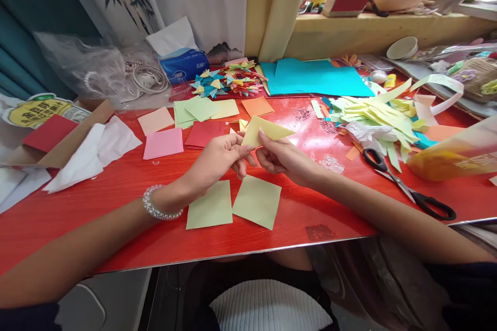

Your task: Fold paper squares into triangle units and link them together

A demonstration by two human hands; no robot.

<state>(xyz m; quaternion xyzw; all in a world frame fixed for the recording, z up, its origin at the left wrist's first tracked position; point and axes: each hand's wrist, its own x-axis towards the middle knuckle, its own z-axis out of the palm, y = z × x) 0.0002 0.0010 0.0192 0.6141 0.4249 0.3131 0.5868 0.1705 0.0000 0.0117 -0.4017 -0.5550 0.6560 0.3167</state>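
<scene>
A yellow paper folded into a triangle (258, 129) is held up above the table between both hands. My left hand (219, 158) pinches its lower left corner, thumb on top. My right hand (283, 158) grips its lower edge near the middle, with the thumb pressed on the face and the other fingers curled beneath. Just below the hands, two pale green paper squares (257, 202) lie side by side, one partly behind my left wrist. Beyond the left hand are stacks of pink squares (163, 144), red squares (204, 134), light green squares (198, 108) and an orange square (257, 106).
Black-handled scissors (404, 186) lie on the right beside a heap of paper strips (382, 119). Blue paper sheets (314, 76), folded paper pieces (229, 80) and a tissue pack (182, 64) are at the back. A cardboard box (81, 132) stands left on the red table (128, 232).
</scene>
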